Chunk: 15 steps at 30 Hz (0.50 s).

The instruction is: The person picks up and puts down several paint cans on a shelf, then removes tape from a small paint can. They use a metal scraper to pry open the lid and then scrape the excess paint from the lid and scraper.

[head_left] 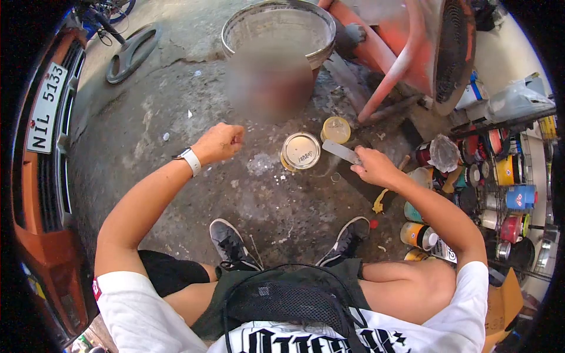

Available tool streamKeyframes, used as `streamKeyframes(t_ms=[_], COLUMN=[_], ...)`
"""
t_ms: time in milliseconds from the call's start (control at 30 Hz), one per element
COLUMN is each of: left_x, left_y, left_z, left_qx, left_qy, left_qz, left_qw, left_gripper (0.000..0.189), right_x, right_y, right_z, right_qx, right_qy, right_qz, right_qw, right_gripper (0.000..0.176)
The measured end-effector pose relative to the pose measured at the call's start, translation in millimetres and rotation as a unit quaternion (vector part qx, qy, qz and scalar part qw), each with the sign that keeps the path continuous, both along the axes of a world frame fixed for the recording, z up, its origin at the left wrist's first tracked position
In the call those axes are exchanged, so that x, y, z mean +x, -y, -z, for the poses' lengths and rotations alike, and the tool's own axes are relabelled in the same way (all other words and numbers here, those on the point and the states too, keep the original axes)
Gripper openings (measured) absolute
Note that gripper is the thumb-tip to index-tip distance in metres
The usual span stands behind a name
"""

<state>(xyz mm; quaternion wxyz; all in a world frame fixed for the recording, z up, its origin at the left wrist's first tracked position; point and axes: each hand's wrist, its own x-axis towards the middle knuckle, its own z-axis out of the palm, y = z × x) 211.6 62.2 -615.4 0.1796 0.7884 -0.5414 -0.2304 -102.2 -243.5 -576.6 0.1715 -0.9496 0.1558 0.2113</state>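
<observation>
Right hand [374, 166] grips a flat blade [341, 152] whose long axis points left at the lidded can [300, 151], its tip just beside the can. Left hand [220, 143], curled into a fist, hangs farther off on the can's other side.

flat metal blade [340, 151] | tilted | beside lidded paint can [301, 151]

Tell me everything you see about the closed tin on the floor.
The tin is round and stands upright on the concrete floor. Its pale metal lid is on, with dark handwriting across it; a yellowish side shows at its lower left. The flat blade in the right hand points toward its right rim, seemingly short of touching.
</observation>
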Motion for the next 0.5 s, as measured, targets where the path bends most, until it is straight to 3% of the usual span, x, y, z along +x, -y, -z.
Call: streamKeyframes(t_ms=[133, 233, 333, 400, 433, 500], left_x=[-3.6, -18.0, -30.7, -47.5, -54.8, -68.5], left_y=[8.1, 25.6, 39.6, 53.3, 59.7, 71.9], left_z=[-5.3, -8.7, 6.4, 2.5, 4.5, 12.5], left_qx=[0.016, 0.105, 0.033, 0.019, 0.019, -0.047], left_qy=[0.043, 0.059, 0.111, 0.109, 0.108, 0.103], left_qz=[0.013, 0.010, 0.064, 0.112, 0.113, 0.145], left_qw=[0.999, 0.993, 0.991, 0.988, 0.988, 0.983], left_gripper=[0.021, 0.029, 0.042, 0.067, 0.067, 0.086], right_x=[2.8, 2.4, 3.4, 4.4, 4.9, 6.8], right_y=[-7.7, -6.9, -5.0, -6.0, -7.8, -11.9], right_z=[-3.7, 2.6, 9.4, 11.4, 12.2, 13.5], right_qx=[-0.002, -0.027, -0.060, -0.075, -0.084, -0.094], right_qy=[-0.015, 0.008, 0.029, 0.039, 0.047, 0.055], right_qz=[0.007, -0.013, -0.048, -0.067, -0.076, -0.084], right_qw=[1.000, 1.000, 0.997, 0.994, 0.992, 0.990], right_gripper=[0.039, 0.040, 0.038, 0.037, 0.036, 0.035])
